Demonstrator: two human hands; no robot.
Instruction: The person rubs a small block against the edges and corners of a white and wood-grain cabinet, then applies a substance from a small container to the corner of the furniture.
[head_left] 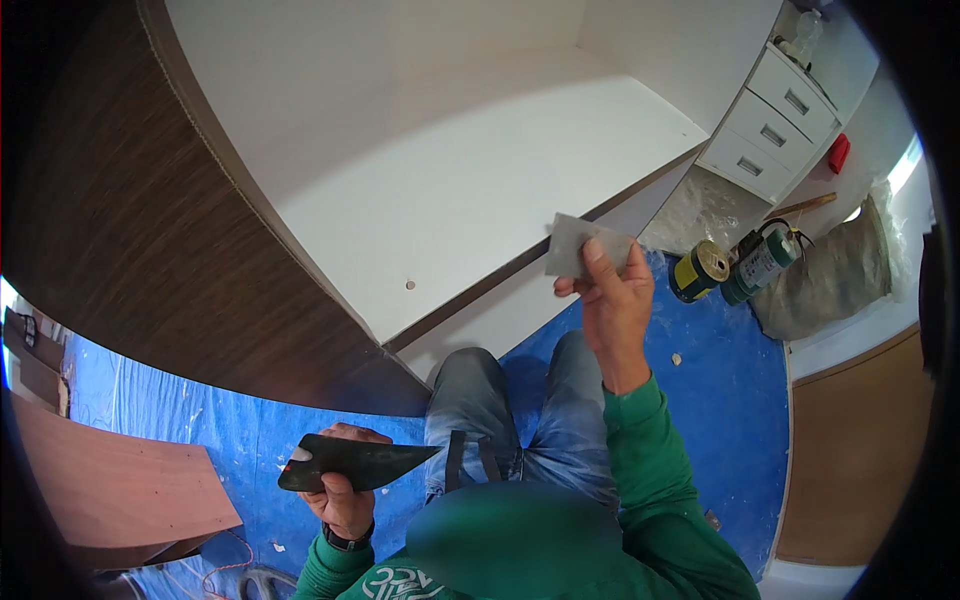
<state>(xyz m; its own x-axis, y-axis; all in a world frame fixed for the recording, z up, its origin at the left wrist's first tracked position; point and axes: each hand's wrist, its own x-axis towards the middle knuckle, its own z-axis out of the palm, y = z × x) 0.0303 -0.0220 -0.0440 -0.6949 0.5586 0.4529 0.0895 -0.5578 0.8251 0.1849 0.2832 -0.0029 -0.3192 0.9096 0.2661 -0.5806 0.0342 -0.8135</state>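
My right hand (612, 290) is closed, thumb on top, on a thin grey rectangular plate (570, 245) held up in front of the cabinet's lower edge. Its exact kind cannot be told. In my left hand (345, 508), low on the left, is a dark, flat, pointed board (365, 462) with a small whitish patch at its blunt end. Ahead stands a large cabinet with a white inside floor (480, 200) and a dark wood-grain side (200, 250). A small round brownish spot (410, 285) shows on that white floor, near its front edge.
Blue sheeting (700, 420) covers the floor. To the right are a yellow-and-black can (697, 272), a green cylinder (762, 268), a bulky covered bundle (835, 275) and white drawers (770, 130). Brown panels lie at lower left (130, 480) and lower right (860, 450).
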